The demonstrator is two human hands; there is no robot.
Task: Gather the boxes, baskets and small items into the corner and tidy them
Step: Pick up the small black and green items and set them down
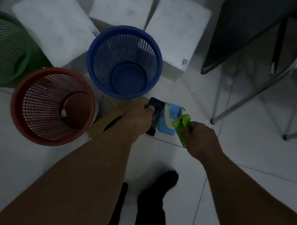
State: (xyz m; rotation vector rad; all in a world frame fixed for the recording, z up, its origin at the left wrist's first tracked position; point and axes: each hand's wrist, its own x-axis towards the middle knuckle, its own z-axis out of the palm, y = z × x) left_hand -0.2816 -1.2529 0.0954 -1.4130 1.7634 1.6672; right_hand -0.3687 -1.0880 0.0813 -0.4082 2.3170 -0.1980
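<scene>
While the left hand (pixel 139 115) grips the black item (pixel 155 113) and the right hand (pixel 202 139) the green item (pixel 181 128), set both beside the blue item (pixel 169 121) between them.

boxes (pixel 176 30) behind baskets (pixel 124 61) | small items (pixel 166 129) on floor (pixel 232 162), before rightmost basket | chair (pixel 261 90) right of boxes

Dim, bluish, soft-focused view with wide-angle bending at edges, faint floor glare.
</scene>
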